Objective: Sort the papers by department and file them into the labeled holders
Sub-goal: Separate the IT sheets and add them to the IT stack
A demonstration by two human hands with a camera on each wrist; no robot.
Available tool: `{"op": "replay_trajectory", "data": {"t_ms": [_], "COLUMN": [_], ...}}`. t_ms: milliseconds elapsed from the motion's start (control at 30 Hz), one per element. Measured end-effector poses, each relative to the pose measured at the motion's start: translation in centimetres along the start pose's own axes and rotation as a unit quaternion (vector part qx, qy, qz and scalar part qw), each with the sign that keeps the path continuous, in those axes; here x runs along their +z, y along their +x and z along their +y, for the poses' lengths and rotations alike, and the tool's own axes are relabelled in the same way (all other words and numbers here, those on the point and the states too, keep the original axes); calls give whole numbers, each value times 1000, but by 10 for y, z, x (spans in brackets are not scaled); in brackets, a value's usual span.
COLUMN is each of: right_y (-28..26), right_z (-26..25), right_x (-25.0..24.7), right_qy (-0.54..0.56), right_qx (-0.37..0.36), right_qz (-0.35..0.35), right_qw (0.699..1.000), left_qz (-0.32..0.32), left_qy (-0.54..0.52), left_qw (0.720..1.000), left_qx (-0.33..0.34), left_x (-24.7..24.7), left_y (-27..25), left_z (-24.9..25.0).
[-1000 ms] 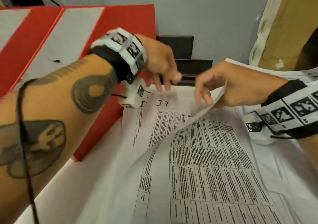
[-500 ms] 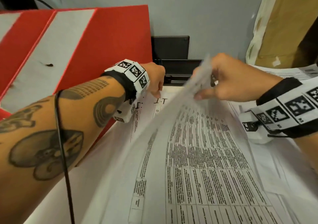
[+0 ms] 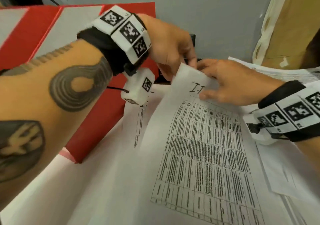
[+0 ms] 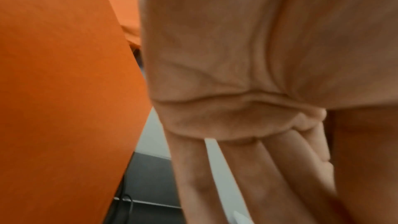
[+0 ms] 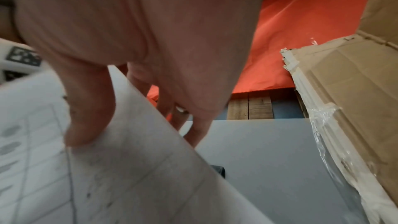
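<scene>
A printed sheet point(image 3: 204, 148) with a table and a handwritten "I.T" heading is lifted at its far edge above the paper stack point(image 3: 138, 124). My left hand point(image 3: 173, 51) pinches the sheet's top left corner from above. My right hand point(image 3: 223, 84) holds the top edge beside it, thumb over the heading. In the right wrist view the thumb point(image 5: 86, 108) presses on the sheet point(image 5: 129, 176). The left wrist view shows fingers point(image 4: 247, 168) closed on a white paper edge point(image 4: 217, 157). A black holder point(image 3: 192, 38) stands behind the hands, mostly hidden.
Red and white holders point(image 3: 65, 39) lean along the left. A grey partition point(image 3: 216, 17) closes the back. A taped cardboard box point(image 3: 290, 26) stands at the right. More loose papers point(image 3: 285, 74) lie at the right under my right wrist.
The sheet flipped up by my right hand has turned face up, showing its "I.T" heading. My left hand rose from the stack and took hold of the sheet's top corner.
</scene>
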State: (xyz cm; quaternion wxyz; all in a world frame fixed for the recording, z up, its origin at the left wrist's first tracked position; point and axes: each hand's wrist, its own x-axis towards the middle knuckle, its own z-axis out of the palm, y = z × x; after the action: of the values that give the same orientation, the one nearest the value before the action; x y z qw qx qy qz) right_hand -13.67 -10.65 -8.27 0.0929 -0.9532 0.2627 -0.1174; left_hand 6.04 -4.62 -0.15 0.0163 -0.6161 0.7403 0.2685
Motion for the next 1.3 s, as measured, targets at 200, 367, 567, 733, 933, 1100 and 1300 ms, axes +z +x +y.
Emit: {"op": "replay_trajectory", "data": {"t_ms": [200,367,567,733,933,1100,1300], "right_y": [-9,-9,-9,-10,-12,-11,-15], "right_z": [2,6,5,1,-2,-6,-9], "right_x": [-6,-1,-4,-4,-7,-8,-7], "right_qy": [141,140,163,170,170,164,144], "right_qx": [-39,-61,-66,-60,-64,-65,-30], "right_qz": [-23,-96,-94,-97,-104,-116,-120], "right_qw": [989,984,980,979,978,977,982], "left_qz": [8,-48,-9,28,-43,-10,87], "left_qy": [-181,191,256,267,221,221,182], "left_qw": [982,962,949,949,961,966,973], "left_qx": [-49,-191,-186,-162,-161,-137,-116], "left_x": [14,40,53,55,54,53,43], "left_y": [10,50,69,73,77,77,65], "left_z": [-28,-50,-66,-67,-72,-74,-64]}}
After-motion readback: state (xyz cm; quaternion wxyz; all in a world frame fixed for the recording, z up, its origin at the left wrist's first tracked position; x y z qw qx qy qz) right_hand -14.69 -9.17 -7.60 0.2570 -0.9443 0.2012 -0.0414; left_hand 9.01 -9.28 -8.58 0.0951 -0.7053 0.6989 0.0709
